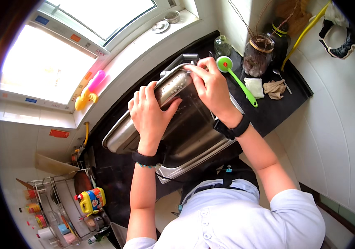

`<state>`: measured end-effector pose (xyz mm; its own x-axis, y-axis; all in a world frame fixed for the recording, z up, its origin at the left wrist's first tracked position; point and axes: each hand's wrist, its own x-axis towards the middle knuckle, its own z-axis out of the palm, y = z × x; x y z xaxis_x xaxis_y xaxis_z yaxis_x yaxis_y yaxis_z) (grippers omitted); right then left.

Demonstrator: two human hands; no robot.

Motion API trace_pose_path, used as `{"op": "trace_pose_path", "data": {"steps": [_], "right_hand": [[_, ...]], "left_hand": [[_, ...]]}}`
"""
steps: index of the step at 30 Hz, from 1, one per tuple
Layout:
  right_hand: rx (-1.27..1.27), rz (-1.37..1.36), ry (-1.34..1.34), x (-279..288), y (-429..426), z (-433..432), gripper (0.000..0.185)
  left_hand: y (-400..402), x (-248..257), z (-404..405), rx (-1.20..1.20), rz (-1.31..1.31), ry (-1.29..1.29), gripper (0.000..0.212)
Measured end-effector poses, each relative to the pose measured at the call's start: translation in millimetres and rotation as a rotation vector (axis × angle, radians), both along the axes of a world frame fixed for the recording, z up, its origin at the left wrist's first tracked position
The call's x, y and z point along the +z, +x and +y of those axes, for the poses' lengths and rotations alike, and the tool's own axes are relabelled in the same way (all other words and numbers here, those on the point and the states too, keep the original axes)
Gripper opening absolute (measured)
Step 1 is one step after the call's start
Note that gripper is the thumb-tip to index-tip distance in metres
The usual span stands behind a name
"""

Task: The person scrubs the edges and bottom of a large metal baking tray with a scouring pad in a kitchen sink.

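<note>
A rectangular stainless steel basin or tray (pixel 123 132) with a rolled rim stands tilted over the metal sink (pixel 193 147), water drops on its surface. My left hand (pixel 149 109) holds its side, fingers over the rim and thumb on the near face. At the upper corner, my right hand (pixel 207 82) has bent fingers touching the rim; what its fingertips do there is partly hidden. Behind that corner shows the grey faucet (pixel 180 60). A green-handled round scrub brush (pixel 242 85) lies just right of my right hand.
On the black counter (pixel 277 115) are a white cloth (pixel 254 87), a crumpled brown cloth (pixel 274 89), a spoon (pixel 281 81), a glass jar with twigs (pixel 257 56) and a glass bottle (pixel 222 46). A yellow detergent bottle (pixel 92 200) and wire rack (pixel 53 208) stand lower left.
</note>
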<state>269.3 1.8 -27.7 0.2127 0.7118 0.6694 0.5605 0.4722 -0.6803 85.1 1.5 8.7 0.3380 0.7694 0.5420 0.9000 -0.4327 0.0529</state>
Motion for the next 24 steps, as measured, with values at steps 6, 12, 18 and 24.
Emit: {"op": "trace_pose_path", "data": {"steps": [6,12,18,24], "right_hand": [[-0.022,0.052,-0.025,-6,1,0,0.018],[-0.046,0.030,-0.015,-2,1,1,0.017],[-0.059,-0.021,0.019,10,-4,-4,0.014],[-0.166,-0.035,-0.048,-1,2,-3,0.016]], "left_hand": [[2,-1,0,0.002,0.020,0.022,0.071],[2,0,3,-0.031,-0.006,0.038,0.072],[3,0,-1,-0.015,0.011,0.022,0.072],[2,2,0,-0.023,-0.012,0.010,0.071]]}}
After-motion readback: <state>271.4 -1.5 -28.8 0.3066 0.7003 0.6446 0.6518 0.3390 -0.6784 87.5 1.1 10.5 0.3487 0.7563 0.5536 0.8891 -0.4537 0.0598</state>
